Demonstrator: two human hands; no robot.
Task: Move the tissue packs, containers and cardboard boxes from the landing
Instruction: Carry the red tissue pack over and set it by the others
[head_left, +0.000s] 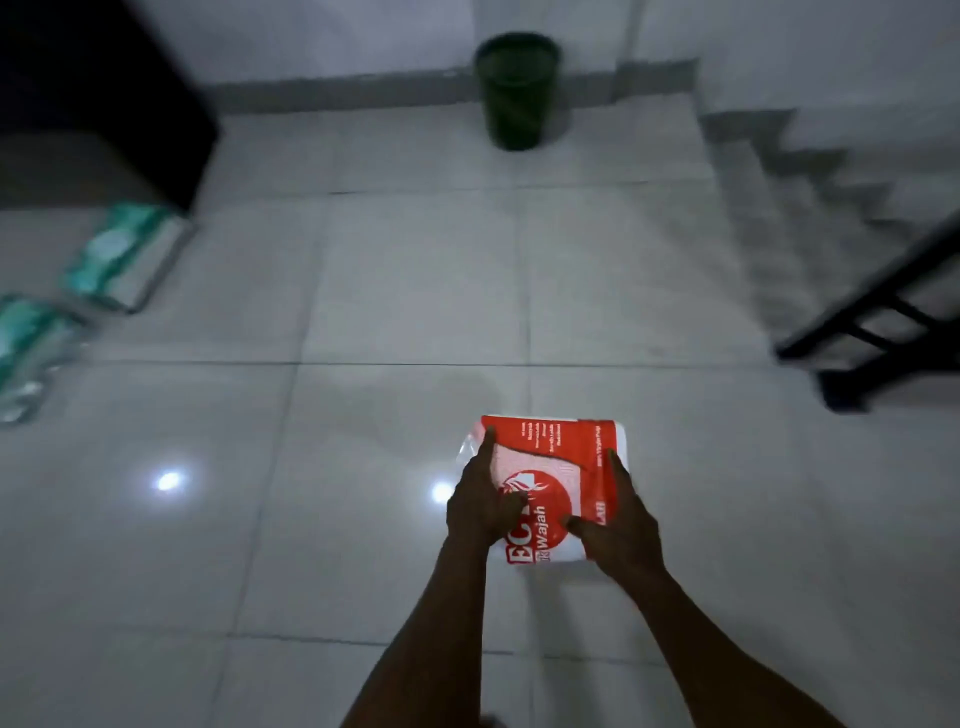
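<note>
The floor tiles (415, 291) are smooth and highly glossy, mirroring two bright spots of light, while the wall (337, 36) behind them looks matt and painted. The red-and-white tissue pack (556, 467) is wrapped in thin, shiny plastic film that creases at its corners, and the green tissue packs (124, 254) show a similar glossy plastic wrap, though blurred. The dark green bin (517, 93) looks like plastic with a faint sheen, and the black railing (878, 317) looks like matt metal.

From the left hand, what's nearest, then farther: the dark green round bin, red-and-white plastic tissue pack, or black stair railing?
1. Red-and-white plastic tissue pack: gripped by the left hand.
2. Black stair railing: on the right.
3. Dark green round bin: far ahead.
</note>
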